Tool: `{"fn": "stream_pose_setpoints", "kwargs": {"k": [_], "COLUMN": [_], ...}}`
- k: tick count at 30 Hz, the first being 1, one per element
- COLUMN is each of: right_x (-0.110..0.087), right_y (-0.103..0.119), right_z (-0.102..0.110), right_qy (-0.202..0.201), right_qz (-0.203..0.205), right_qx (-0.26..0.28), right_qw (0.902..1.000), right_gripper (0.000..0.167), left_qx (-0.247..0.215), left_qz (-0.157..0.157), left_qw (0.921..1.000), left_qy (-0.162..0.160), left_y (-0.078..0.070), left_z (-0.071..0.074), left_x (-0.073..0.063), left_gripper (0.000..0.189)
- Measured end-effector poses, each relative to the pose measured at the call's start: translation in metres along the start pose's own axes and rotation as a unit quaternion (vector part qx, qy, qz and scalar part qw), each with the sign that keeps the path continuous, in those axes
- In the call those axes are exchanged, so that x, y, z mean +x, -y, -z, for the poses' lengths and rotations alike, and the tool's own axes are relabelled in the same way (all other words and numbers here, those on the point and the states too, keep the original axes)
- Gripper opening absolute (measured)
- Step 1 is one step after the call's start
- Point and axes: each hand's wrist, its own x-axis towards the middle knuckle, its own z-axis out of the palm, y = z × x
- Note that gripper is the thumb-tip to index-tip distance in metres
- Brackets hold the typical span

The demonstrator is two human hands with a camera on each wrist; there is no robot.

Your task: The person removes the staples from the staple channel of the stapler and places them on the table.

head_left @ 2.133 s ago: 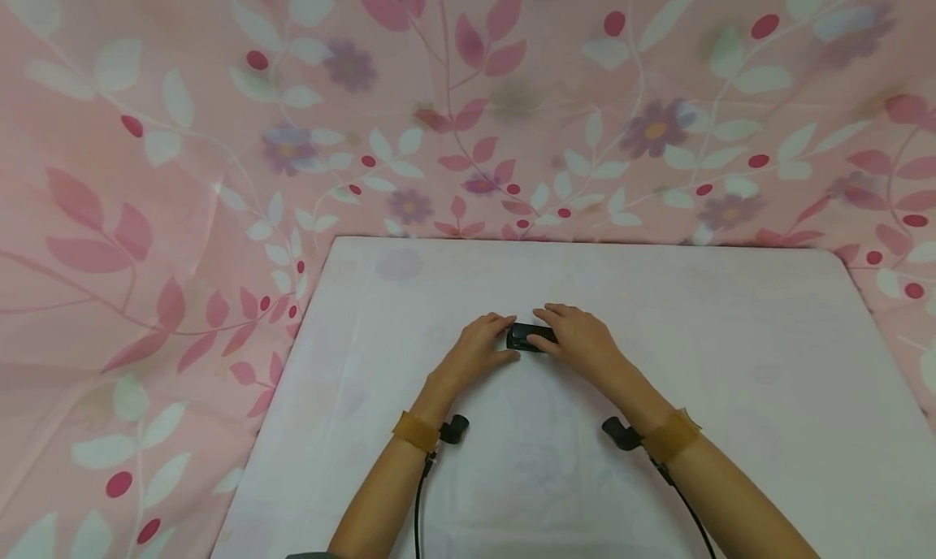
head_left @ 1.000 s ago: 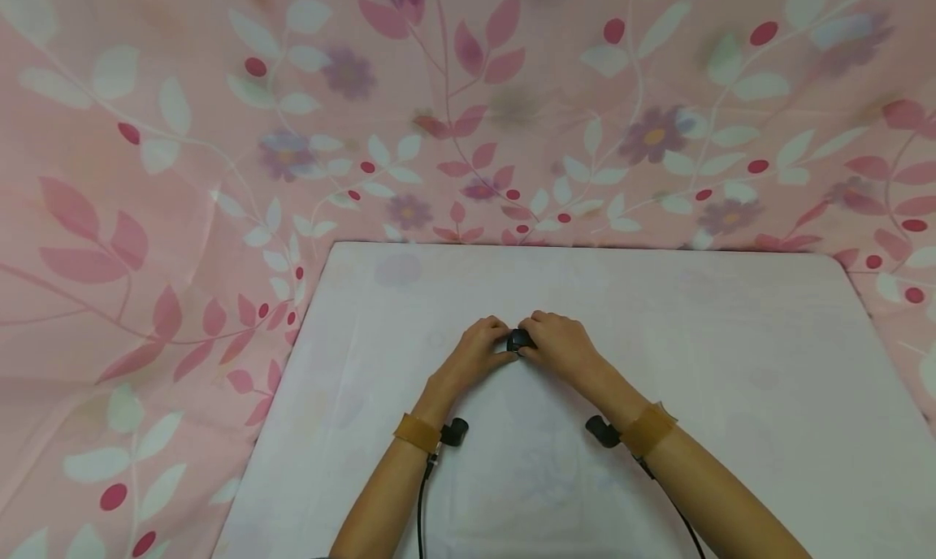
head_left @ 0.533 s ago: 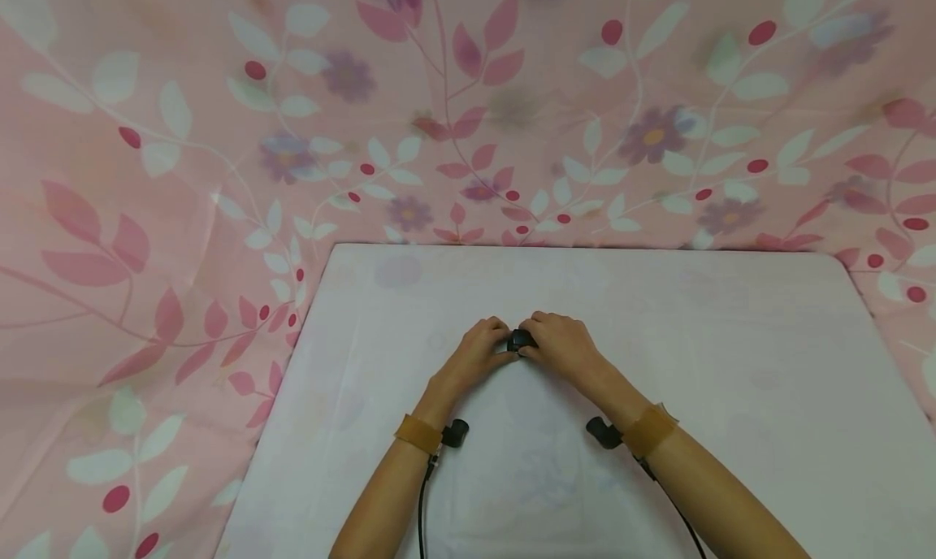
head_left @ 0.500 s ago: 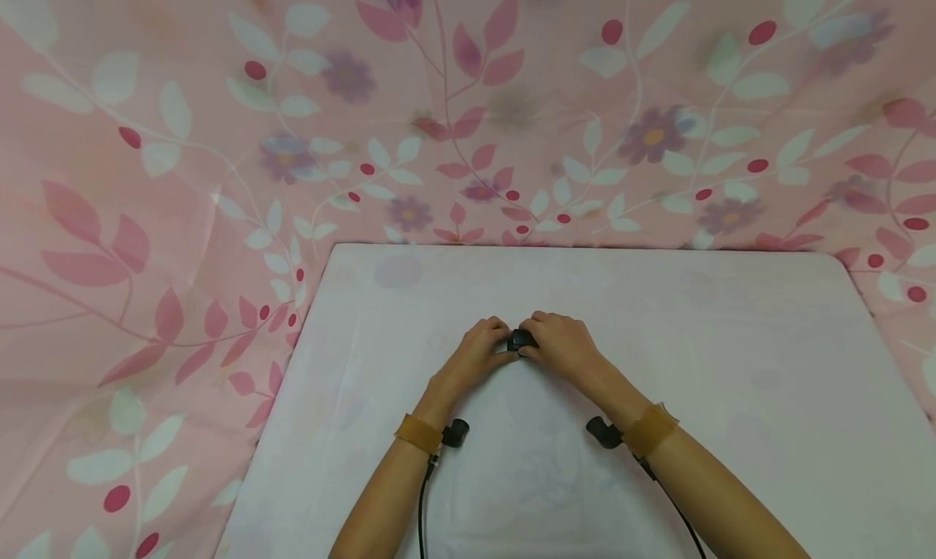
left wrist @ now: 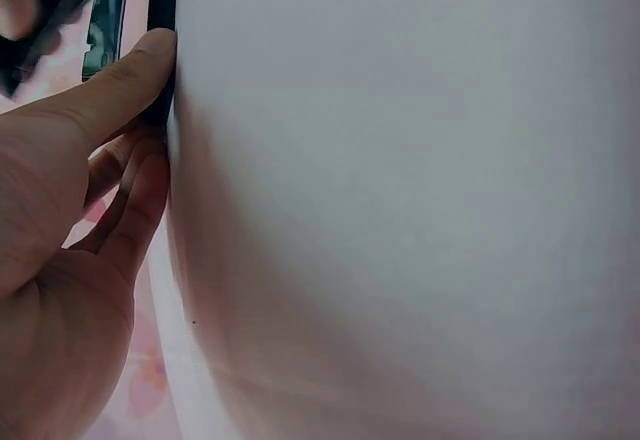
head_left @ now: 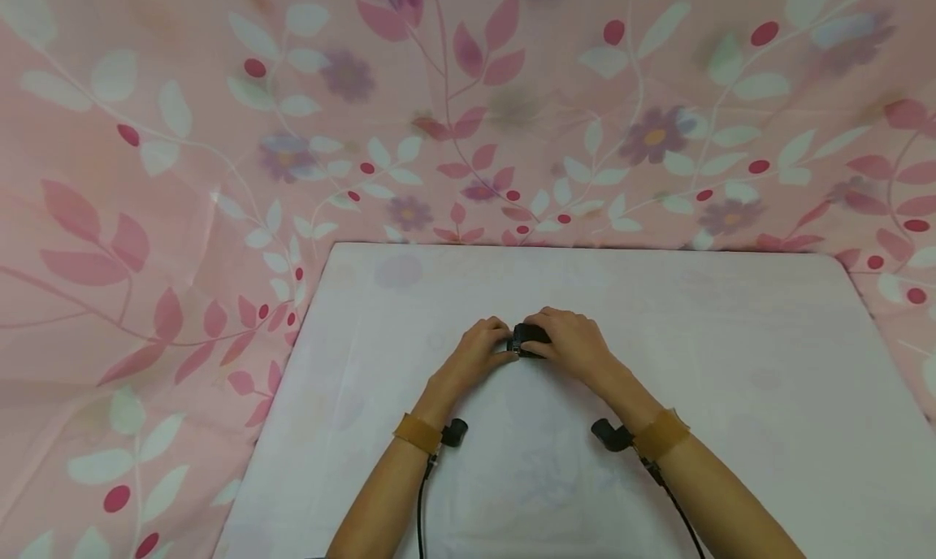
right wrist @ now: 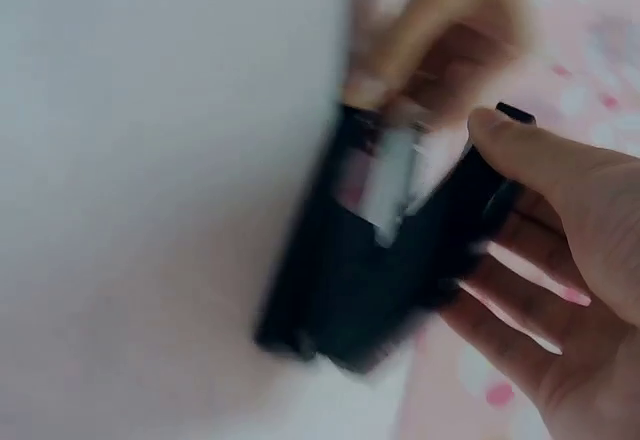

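Observation:
A black stapler (head_left: 530, 340) lies between both hands near the middle of the table. In the right wrist view it is spread in a V, its metal inner rail (right wrist: 393, 185) showing between the base (right wrist: 300, 250) and the raised top arm (right wrist: 465, 210). My left hand (head_left: 478, 349) pinches the base end between thumb and fingers, with the base edge close along the tabletop in the left wrist view. My right hand (head_left: 574, 344) grips the top arm, thumb (right wrist: 510, 145) on one side and fingers behind. The right wrist view is blurred.
A white cloth-covered table (head_left: 695, 340) spreads around the hands. Pink floral fabric (head_left: 468, 136) rises behind and to the left. Each wrist carries a strap and a small black camera (head_left: 454, 432), with cables (head_left: 421, 510) running toward the front edge.
My right hand first slid left onto the stapler's end, paused there, and now has drawn back right, with more of the black top showing. The left hand has stayed nearly still.

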Motion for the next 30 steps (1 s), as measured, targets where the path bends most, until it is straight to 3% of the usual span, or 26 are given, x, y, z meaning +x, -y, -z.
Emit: {"fn": "stream_pose_setpoints", "kwargs": {"k": [4, 13, 20, 30], "right_x": [-0.003, -0.015, -0.027, -0.043], "right_y": [-0.005, -0.017, -0.030, -0.045], "right_z": [0.014, 0.025, 0.037, 0.047], "right_qy": [-0.024, -0.008, -0.012, -0.022], "right_qz": [0.007, -0.008, -0.007, -0.010], "right_qx": [0.055, 0.139, 0.152, 0.162], "right_qw": [0.9982, 0.9902, 0.9882, 0.9864], "right_gripper": [0.039, 0.041, 0.040, 0.040], "left_qx": [0.002, -0.010, -0.007, -0.011], "left_qz": [0.011, 0.016, 0.019, -0.001], "left_qw": [0.9999, 0.9998, 0.9997, 0.9999], "left_qy": [0.000, 0.006, 0.010, 0.005], "left_y": [0.002, 0.002, 0.000, 0.000], "left_z": [0.004, 0.003, 0.000, -0.002], "left_x": [-0.002, -0.005, -0.003, -0.001], "left_gripper": [0.037, 0.037, 0.037, 0.036]}}
